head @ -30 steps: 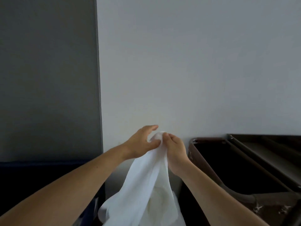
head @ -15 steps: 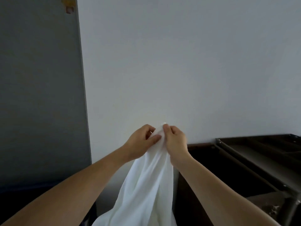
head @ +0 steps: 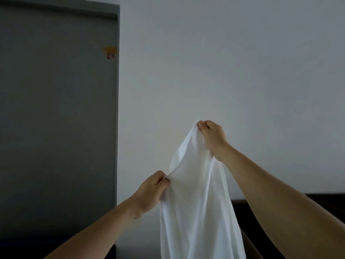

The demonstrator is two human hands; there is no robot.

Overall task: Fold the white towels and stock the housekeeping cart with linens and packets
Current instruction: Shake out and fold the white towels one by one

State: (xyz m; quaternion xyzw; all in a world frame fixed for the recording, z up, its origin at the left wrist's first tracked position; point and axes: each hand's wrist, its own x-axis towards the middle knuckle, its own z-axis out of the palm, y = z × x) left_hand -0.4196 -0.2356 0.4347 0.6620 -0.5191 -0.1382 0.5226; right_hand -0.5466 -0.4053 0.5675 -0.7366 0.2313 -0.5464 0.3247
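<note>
Parted, my right hand [head: 212, 138] is pinching the white towel [head: 196, 212] aloft, left hand [head: 151, 189] gripping its seven-o'clock edge, as I'm spreading it, likely seeking a corner next.

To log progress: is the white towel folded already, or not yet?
Not folded. The white towel hangs loose in long drapes, pinched at its top by the right hand and lower down by the left hand.
</note>
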